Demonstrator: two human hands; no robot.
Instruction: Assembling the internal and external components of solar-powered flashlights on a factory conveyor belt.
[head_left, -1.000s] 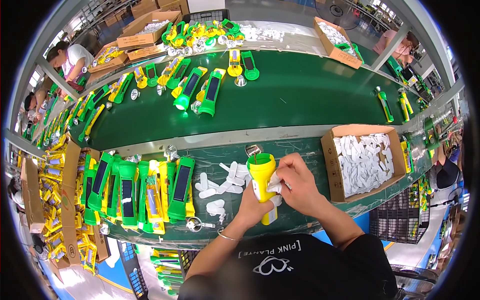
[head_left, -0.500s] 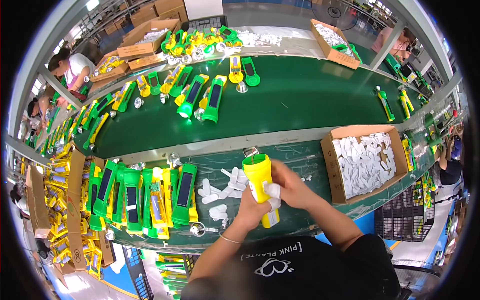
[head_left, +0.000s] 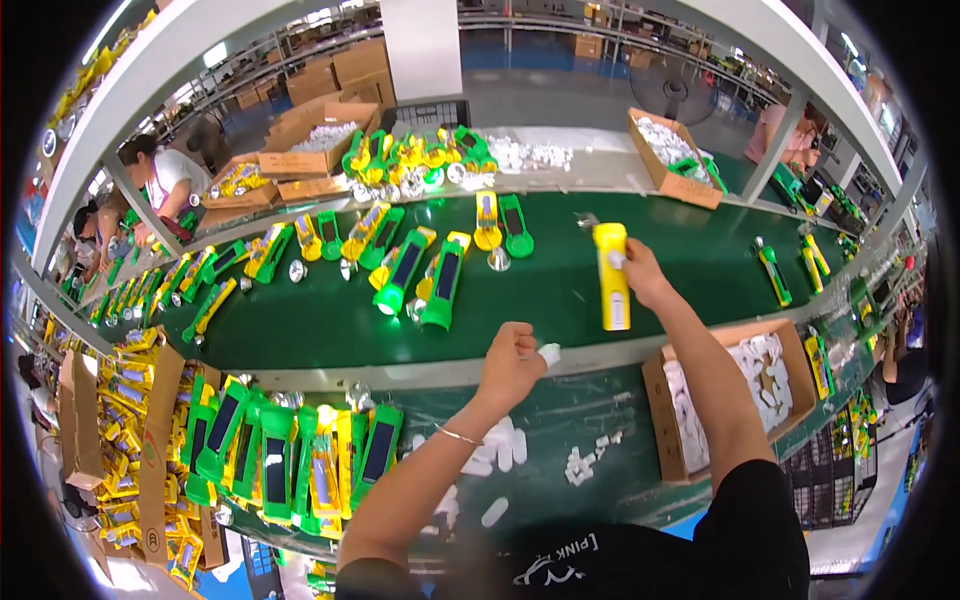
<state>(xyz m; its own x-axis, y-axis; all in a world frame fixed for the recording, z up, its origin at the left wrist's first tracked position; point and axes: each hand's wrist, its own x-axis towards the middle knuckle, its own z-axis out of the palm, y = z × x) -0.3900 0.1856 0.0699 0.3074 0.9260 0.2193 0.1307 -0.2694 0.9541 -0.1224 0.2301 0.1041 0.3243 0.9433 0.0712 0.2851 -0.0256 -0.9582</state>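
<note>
My right hand (head_left: 645, 275) is closed on a yellow flashlight body (head_left: 613, 295), held upright above the green conveyor belt. A metal reflector (head_left: 588, 220) sticks out by its upper end. My left hand (head_left: 512, 362) hovers over the belt's near edge with its fingers curled in and nothing visible in them. White wrapping (head_left: 549, 355) covers its thumb. Below it, loose white plastic strips (head_left: 505, 447) lie on the work table, and smaller white pieces (head_left: 580, 465) are to their right.
Green and yellow flashlights with solar panels (head_left: 275, 470) stand crowded at the table's left, beside a carton of yellow parts (head_left: 150, 440). At right is a carton (head_left: 670, 425) of white strips. More flashlights (head_left: 405, 265) lie along the belt (head_left: 540, 300). Other people work at far left and right.
My right hand has carried the yellow flashlight body from above the table, forward and right over the belt. My left hand has let go of it and moved forward. The view has tilted up.
</note>
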